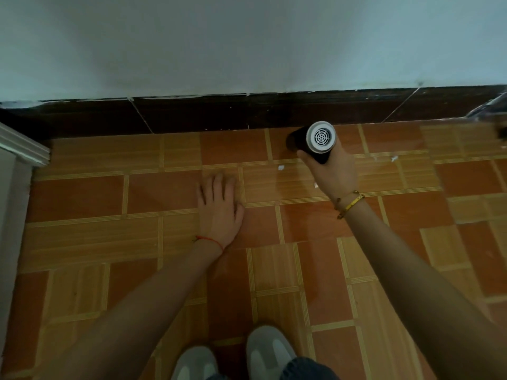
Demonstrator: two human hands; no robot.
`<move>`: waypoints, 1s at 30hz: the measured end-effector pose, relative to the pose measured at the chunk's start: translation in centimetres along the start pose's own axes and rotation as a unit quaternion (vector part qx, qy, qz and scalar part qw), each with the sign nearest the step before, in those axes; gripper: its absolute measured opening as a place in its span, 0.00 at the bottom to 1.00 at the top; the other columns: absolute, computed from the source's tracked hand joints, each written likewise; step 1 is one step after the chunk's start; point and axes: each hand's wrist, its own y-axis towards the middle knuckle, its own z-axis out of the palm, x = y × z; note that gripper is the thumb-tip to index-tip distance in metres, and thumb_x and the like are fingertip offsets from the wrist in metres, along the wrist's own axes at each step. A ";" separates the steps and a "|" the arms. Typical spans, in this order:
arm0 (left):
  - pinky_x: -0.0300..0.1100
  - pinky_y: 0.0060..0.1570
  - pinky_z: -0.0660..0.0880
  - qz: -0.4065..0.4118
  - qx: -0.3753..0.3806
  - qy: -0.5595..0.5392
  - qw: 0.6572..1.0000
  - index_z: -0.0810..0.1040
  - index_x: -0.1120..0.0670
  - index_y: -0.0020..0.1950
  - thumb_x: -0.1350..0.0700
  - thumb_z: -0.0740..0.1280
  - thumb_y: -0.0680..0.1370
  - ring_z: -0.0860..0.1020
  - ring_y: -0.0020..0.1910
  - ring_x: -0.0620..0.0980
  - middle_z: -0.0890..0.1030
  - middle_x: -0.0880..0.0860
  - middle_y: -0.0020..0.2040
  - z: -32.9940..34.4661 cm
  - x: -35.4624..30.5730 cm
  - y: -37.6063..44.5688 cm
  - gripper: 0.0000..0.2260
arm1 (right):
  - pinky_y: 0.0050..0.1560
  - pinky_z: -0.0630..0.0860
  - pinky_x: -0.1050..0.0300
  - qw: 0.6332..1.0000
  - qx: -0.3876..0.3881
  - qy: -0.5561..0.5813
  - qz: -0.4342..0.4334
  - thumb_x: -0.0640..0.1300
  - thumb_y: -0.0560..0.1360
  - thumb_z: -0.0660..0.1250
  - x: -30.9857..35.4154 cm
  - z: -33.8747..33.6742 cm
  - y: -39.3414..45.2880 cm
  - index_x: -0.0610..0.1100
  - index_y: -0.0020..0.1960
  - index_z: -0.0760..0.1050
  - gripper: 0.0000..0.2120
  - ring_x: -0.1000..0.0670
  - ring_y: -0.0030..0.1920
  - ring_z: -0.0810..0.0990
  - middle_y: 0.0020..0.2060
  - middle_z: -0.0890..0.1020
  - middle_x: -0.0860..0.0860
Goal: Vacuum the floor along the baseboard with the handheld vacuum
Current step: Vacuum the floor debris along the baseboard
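The right hand (333, 171) is wrapped around the dark body of the handheld vacuum (315, 142), fingers closed on it, thumb on the left side. The vacuum's round white vented end cap faces up toward the camera, and its dark front end points down and left at the floor (82, 198), just short of the dark baseboard (192, 116). Whether the nozzle touches the tiles cannot be told. Yellow and beaded bracelets (349, 202) circle that wrist.

The left hand (219, 205) holds nothing — it lies flat, palm down, fingers spread on the orange tiles, well apart from the vacuum, a red string (210, 240) at the wrist.

Small white scraps (281, 168) lie on the tiles near the vacuum — one left of the right hand, others to its right. A pale door frame (19, 171) stands at the left edge, and grey shoes (270, 349) show at the bottom.
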 end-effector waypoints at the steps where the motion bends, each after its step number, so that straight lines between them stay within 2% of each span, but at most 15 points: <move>1: 0.67 0.72 0.58 0.009 0.007 0.001 1.000 0.66 0.56 0.74 0.48 0.55 0.79 0.64 0.74 0.63 0.67 0.61 0.73 0.3 -0.4 0.2 0.25 | 0.48 0.74 0.58 1.000 -0.001 -0.001 -0.001 0.57 0.71 0.71 -0.2 -0.4 -0.1 0.45 0.70 0.67 0.32 0.47 0.56 0.80 0.57 0.81 0.48; 6: 0.67 0.75 0.51 0.024 0.026 0.029 0.999 0.62 0.54 0.77 0.47 0.54 0.80 0.60 0.77 0.61 0.63 0.59 0.77 1.6 -1.3 -0.1 0.26 | 0.49 0.77 0.55 0.996 0.090 -0.001 0.002 0.60 0.70 0.71 -0.9 -1.5 -1.4 0.48 0.66 0.70 0.30 0.49 0.53 0.80 0.53 0.81 0.53; 8: 0.66 0.75 0.51 0.021 0.022 0.030 0.999 0.62 0.53 0.78 0.46 0.53 0.81 0.59 0.77 0.60 0.62 0.58 0.77 1.6 -1.2 -0.2 0.26 | 0.49 0.75 0.57 0.994 0.113 -0.006 -0.006 0.59 0.70 0.71 -0.8 -1.3 -1.9 0.47 0.65 0.71 0.28 0.51 0.53 0.80 0.52 0.80 0.55; 14: 0.65 0.76 0.51 0.022 0.008 0.023 0.999 0.62 0.53 0.78 0.47 0.55 0.81 0.59 0.77 0.59 0.63 0.57 0.78 1.6 -1.1 -0.2 0.25 | 0.49 0.78 0.53 0.998 0.063 -0.027 0.001 0.59 0.70 0.71 -0.6 -0.9 -2.4 0.46 0.66 0.70 0.29 0.50 0.53 0.80 0.54 0.82 0.51; 19: 0.65 0.75 0.52 0.019 0.005 0.015 1.000 0.62 0.52 0.78 0.47 0.57 0.81 0.59 0.77 0.59 0.63 0.57 0.78 1.7 -1.0 -0.2 0.26 | 0.49 0.77 0.55 0.993 0.117 -0.015 0.006 0.60 0.70 0.71 -0.4 -0.8 -2.2 0.47 0.65 0.71 0.29 0.50 0.53 0.80 0.52 0.82 0.52; 23: 0.65 0.75 0.52 0.023 0.002 0.018 1.000 0.62 0.52 0.78 0.47 0.56 0.81 0.59 0.77 0.59 0.63 0.57 0.77 1.6 -1.0 -0.3 0.26 | 0.48 0.77 0.54 0.997 0.067 -0.044 -0.001 0.59 0.71 0.71 -0.5 -1.2 -2.5 0.47 0.67 0.69 0.30 0.50 0.53 0.79 0.54 0.82 0.50; 28: 0.66 0.75 0.52 0.025 -0.008 0.015 1.000 0.62 0.53 0.78 0.48 0.58 0.81 0.59 0.77 0.59 0.63 0.58 0.77 1.6 -1.0 -0.3 0.26 | 0.50 0.76 0.59 0.986 0.168 -0.009 -0.022 0.59 0.70 0.71 -0.8 -1.0 -3.0 0.48 0.66 0.70 0.29 0.53 0.54 0.79 0.53 0.80 0.54; 30: 0.66 0.75 0.52 0.025 -0.008 0.014 1.000 0.62 0.53 0.78 0.48 0.58 0.80 0.59 0.77 0.59 0.63 0.58 0.77 1.7 -0.9 -0.3 0.26 | 0.46 0.74 0.63 0.987 0.158 -0.010 -0.018 0.60 0.70 0.70 -0.9 -1.0 -3.5 0.48 0.65 0.71 0.28 0.54 0.51 0.79 0.49 0.80 0.56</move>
